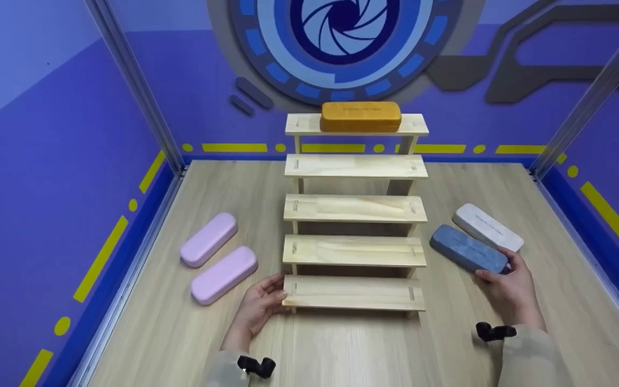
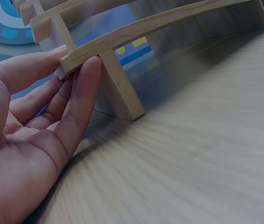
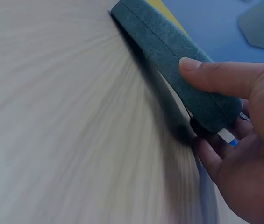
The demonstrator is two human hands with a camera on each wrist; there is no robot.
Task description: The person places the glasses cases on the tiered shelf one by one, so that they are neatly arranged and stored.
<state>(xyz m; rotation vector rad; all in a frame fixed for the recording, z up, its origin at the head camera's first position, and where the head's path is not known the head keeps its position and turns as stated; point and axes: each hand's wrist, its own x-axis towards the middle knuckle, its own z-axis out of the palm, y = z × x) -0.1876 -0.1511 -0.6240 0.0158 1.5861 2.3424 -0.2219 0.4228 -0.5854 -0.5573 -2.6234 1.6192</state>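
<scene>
Case in blue point(image 1: 468, 249), long and round-ended, is sitting between three and four o'clock from the wooden stand point(image 1: 355, 208), counting twelve o'clock as the far wall point(image 1: 207, 102). My right hand point(image 1: 516, 290) is pinching its four o'clock end: the thumb is pressing the side near the seam and the fingers are curling round the end and underneath, where the case is looking slightly raised off the table point(image 1: 363, 349). I am judging it light and stiff, a hollow shell whose grained skin should be giving decent friction, so a gentle pinch is probably sufficing. Holding only one end, though, I am leaving the ten o'clock end free to droop or swivel; gripping across the middle of the long sides would be balancing it better. Squeezing hard over the seam could be denting the shell.

Just beside it, toward one o'clock, a white case point(image 1: 488, 227) is lying, near enough for my knuckles to nudge. My left hand point(image 1: 258, 305) is gripping the lowest shelf point(image 1: 355, 293) at its nine o'clock end, thumb above, fingers below; that board is looking thin but rigid. Between eight and nine o'clock from the stand, a pink case point(image 1: 209, 239) and its pink twin point(image 1: 224, 275) are lying.
</scene>
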